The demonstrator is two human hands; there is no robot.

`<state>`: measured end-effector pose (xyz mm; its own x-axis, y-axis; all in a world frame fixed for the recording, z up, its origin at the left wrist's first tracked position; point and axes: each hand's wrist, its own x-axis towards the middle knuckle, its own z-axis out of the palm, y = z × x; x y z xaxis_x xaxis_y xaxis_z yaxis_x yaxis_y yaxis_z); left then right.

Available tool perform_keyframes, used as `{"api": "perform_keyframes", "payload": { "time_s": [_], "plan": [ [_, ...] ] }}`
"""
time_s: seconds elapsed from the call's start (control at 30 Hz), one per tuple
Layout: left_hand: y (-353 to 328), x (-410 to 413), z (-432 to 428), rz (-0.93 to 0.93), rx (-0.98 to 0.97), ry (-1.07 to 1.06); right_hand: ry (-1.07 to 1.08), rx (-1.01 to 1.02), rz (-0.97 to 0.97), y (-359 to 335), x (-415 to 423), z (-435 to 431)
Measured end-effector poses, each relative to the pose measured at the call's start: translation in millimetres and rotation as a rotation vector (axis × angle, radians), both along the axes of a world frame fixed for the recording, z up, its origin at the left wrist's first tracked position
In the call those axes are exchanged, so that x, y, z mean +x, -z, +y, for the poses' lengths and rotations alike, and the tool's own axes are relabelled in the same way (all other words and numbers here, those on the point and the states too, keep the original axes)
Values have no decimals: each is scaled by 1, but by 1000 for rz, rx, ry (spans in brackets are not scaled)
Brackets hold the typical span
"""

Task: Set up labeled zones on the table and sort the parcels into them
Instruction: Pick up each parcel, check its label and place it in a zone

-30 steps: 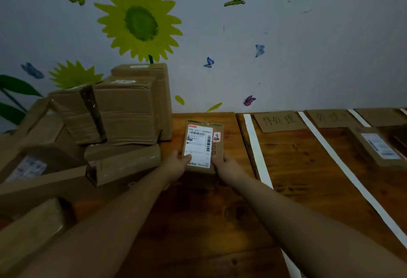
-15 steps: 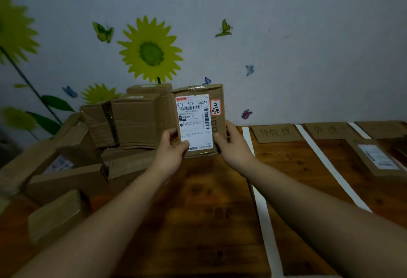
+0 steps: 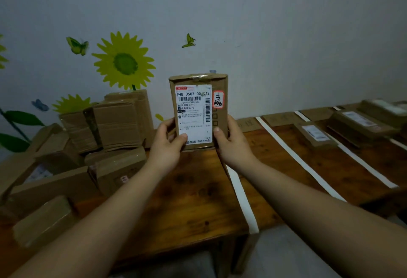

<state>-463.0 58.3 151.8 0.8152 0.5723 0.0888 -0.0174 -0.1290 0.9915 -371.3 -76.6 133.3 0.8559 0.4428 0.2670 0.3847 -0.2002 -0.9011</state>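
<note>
I hold a small brown cardboard parcel [image 3: 220,123] upright in front of me, its white shipping label and a red-edged sticker facing me. My left hand [image 3: 167,145] grips its lower left edge and my right hand [image 3: 233,145] grips its lower right edge. A heap of unsorted brown parcels [image 3: 114,123] lies on the left of the wooden table [image 3: 193,189]. White tape strips [image 3: 242,198] divide the right part into zones, with cardboard zone labels [image 3: 282,118] along the wall. Sorted parcels [image 3: 315,134] lie in the right-hand zones.
The wall behind carries sunflower and butterfly stickers [image 3: 124,62]. The table's front edge [image 3: 176,253] runs close below my forearms, with grey floor beyond it. More flat parcels [image 3: 363,121] sit at the far right.
I have lifted the parcel from the table to eye level and stood it upright. The view has tilted up and drawn back, showing the table's front edge.
</note>
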Motion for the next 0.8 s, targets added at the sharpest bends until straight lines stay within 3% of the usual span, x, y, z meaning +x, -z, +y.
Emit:
{"api": "perform_keyframes", "payload": {
  "time_s": [0.33,0.53,0.8],
  "plan": [
    [8,38,-100,321,107,254,94,-177,91,4,11,-116],
    [26,113,-189,371,159,360,156,-229,79,15,58,-223],
    [53,208,-308,445,49,434,128,-354,162,45,149,-344]
  ]
}}
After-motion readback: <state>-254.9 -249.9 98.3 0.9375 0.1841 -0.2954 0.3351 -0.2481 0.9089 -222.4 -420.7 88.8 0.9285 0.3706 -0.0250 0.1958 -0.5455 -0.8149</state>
